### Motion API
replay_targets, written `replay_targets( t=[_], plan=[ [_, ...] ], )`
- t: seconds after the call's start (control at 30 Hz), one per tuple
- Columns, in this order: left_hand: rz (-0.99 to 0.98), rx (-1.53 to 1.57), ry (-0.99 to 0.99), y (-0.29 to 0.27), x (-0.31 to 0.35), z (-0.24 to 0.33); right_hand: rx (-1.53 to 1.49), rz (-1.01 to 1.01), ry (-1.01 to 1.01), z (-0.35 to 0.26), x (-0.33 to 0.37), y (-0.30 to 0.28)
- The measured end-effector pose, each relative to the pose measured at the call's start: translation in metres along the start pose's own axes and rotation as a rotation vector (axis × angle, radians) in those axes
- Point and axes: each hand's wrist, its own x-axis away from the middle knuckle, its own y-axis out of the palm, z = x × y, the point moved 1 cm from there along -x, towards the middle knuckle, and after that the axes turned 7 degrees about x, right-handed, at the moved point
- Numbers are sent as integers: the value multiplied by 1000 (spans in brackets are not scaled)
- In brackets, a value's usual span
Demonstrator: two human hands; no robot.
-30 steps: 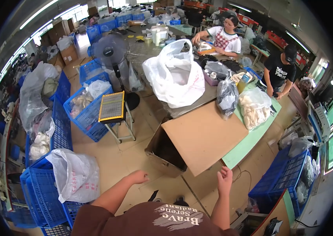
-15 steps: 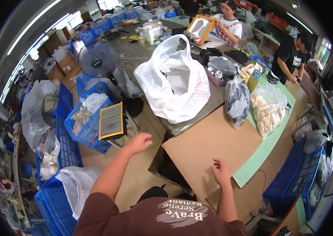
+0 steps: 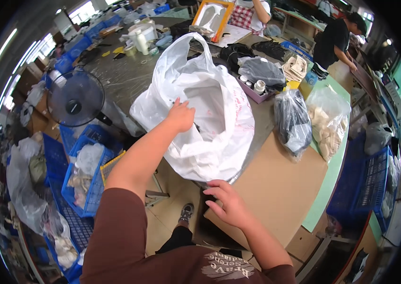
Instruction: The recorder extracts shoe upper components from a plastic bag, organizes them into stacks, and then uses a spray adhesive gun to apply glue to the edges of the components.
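A large white plastic bag (image 3: 162, 94) stands on the table with its mouth wide, and pale material shows inside. My left hand (image 3: 180, 116) is over the near left side of that mouth, fingers stretched toward the inside and nothing visible in them. Whether the fingertips touch the plastic, I cannot tell. Just below the bag, my right hand (image 3: 229, 203) hovers at the left corner of a brown cardboard sheet (image 3: 276, 189). Its fingers are apart and it holds nothing.
Right of the bag lie a dark-filled clear bag (image 3: 293, 124) and a clear bag of beige pieces (image 3: 328, 125). A fan (image 3: 75, 99) and blue crates (image 3: 86, 189) stand to the left. Two people work beyond the table, one near an orange frame (image 3: 224, 23).
My left hand has moved forward from beside the yellow-edged box to the white bag's mouth. My right hand has shifted left to the cardboard's corner. My view has moved closer to the table.
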Motion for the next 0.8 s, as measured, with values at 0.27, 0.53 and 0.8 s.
replay_targets(
  t=[0.27, 0.53, 0.8],
  plan=[
    [-853, 148, 247, -49, 62, -53, 15, 259, 77, 29, -162, 54],
    [-518, 374, -147, -3, 78, -147, 327, 106, 635, 108, -186, 112],
    [-72, 319, -234, 11, -14, -154, 506, -26, 819, 139, -227, 107]
  ],
)
